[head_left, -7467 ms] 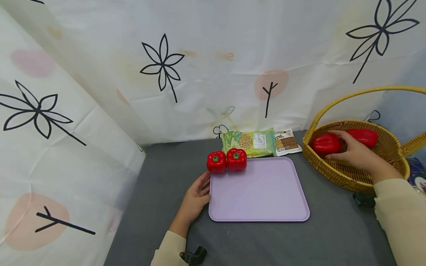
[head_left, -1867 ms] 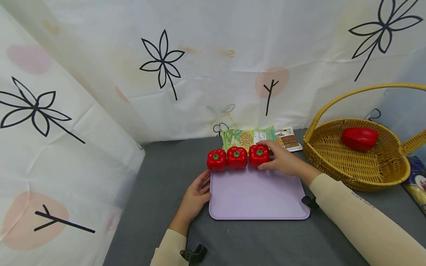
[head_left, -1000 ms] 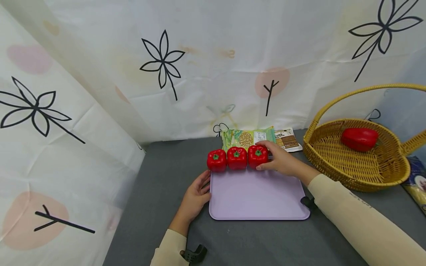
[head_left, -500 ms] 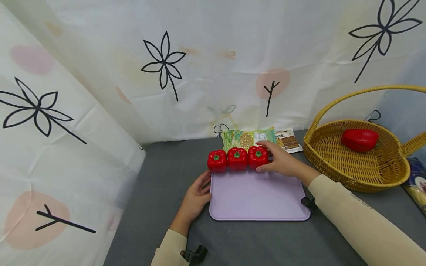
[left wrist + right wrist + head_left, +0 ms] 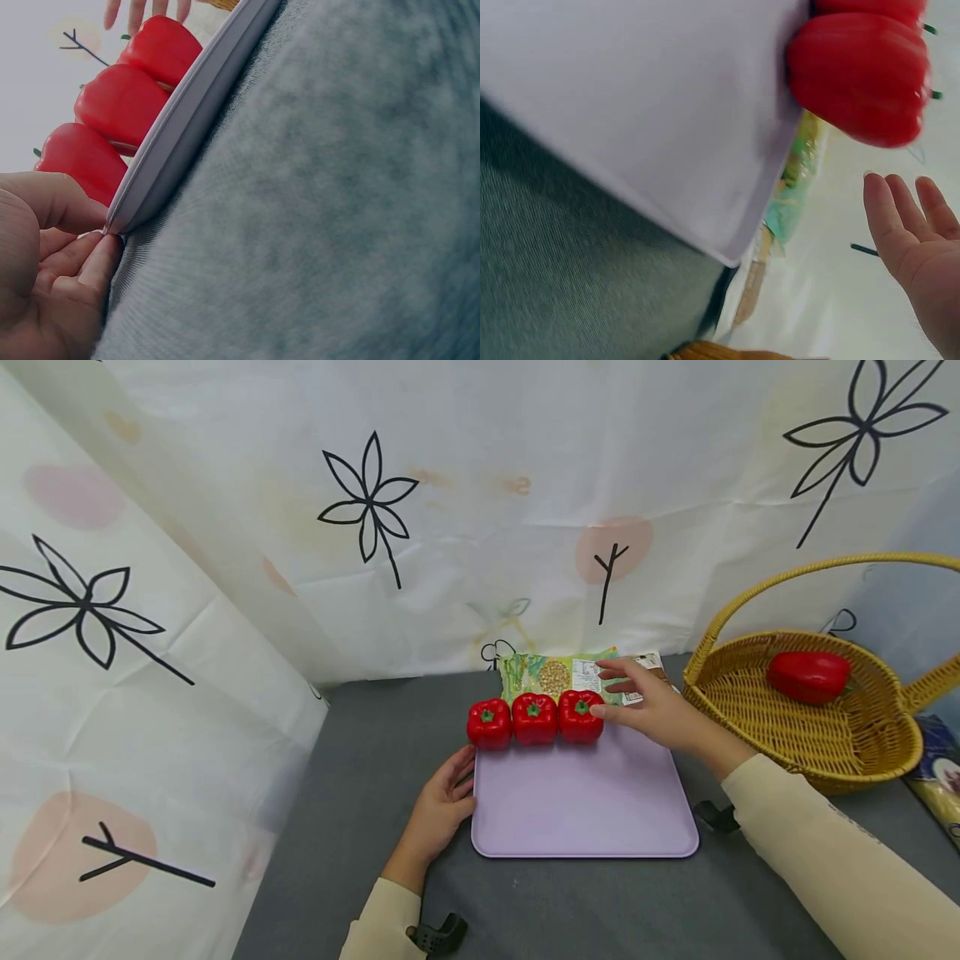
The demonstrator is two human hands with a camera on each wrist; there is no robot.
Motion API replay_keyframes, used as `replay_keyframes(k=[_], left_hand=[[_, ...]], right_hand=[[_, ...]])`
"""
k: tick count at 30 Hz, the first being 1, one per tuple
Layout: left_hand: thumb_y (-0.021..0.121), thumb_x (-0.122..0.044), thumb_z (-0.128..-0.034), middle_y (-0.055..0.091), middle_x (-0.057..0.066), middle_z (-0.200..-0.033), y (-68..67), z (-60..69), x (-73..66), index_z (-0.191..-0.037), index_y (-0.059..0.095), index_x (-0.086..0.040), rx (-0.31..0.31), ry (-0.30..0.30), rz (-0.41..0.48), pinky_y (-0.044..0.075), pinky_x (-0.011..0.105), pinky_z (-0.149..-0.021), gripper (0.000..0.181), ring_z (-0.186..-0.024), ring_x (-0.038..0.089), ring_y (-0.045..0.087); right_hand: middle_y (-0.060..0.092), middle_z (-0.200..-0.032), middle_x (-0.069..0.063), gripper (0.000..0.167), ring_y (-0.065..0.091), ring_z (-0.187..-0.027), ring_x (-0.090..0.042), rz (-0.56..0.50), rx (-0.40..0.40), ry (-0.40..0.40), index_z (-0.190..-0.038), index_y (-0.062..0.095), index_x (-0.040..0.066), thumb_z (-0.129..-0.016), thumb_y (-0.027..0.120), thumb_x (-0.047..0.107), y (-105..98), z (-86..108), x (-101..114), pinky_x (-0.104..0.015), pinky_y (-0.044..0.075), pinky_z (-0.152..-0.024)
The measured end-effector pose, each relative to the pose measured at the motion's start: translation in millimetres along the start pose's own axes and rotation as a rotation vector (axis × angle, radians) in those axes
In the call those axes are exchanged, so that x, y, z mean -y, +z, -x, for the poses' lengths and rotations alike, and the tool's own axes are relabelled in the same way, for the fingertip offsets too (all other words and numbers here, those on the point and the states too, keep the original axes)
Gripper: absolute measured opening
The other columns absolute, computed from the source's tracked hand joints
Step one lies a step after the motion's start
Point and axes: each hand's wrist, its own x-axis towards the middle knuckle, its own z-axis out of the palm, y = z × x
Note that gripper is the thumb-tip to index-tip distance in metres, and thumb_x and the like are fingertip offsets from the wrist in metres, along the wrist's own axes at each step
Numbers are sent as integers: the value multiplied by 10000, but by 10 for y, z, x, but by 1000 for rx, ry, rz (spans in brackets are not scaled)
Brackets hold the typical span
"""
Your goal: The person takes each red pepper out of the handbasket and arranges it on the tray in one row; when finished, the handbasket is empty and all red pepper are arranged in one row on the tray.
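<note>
Three red bell peppers stand upright in a row along the far edge of a lilac tray (image 5: 585, 802): a left one (image 5: 489, 724), a middle one (image 5: 534, 719) and a right one (image 5: 580, 717). At the tray's left edge, my left hand (image 5: 442, 806) pinches the rim between thumb and fingers, as the left wrist view shows. My right hand (image 5: 648, 706) hovers just right of the right pepper, fingers spread and apart from it. A fourth red bell pepper (image 5: 808, 677) lies on its side in the wicker basket (image 5: 795, 752).
Behind the tray lie a green-yellow food packet (image 5: 555, 675) and a brown-white packet (image 5: 651, 664), partly covered by my right hand. The basket's tall handle (image 5: 795, 578) arches up at the right. A blue-gold bag (image 5: 937, 768) sits beside it. White patterned cloth (image 5: 465, 527) hangs behind.
The third pepper went from the basket to the tray beside the other two. My right hand has just let go of it and moved slightly up and right. The left hand has stayed put.
</note>
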Motion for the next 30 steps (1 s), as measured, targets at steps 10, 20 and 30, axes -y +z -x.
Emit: replay_keyframes(k=[10,20,30], left_hand=[[540,220,-918,360,223,-1705,0,6,-9,-1664,330,58,-2,-4,0,396,418,-1192,791,-1556,371,377],[544,223,-912,368,208,-1705,18,8,-34,-1668,337,43,-14,-12,4,394,441,-1195,804,-1554,358,384],[541,210,-914,362,221,-1704,8,4,-24,-1665,327,57,-3,-11,-5,395,431,-1193,795,-1555,371,378]], right_hand=[[537,-1489,-235,557,566,-1336,-423,-35,-92,-121,-1609,414,0,-1102,617,109,-214,206,49,-223,533,-986],[590,-1429,-41,434,622,-1277,-114,-175,-117,-182,-1592,481,111,-1162,418,122,-451,441,-12,-249,569,-971],[569,-1464,-150,438,620,-1282,-210,-397,-151,-234,-1571,501,67,-1175,347,173,-613,645,-127,-261,567,-996]])
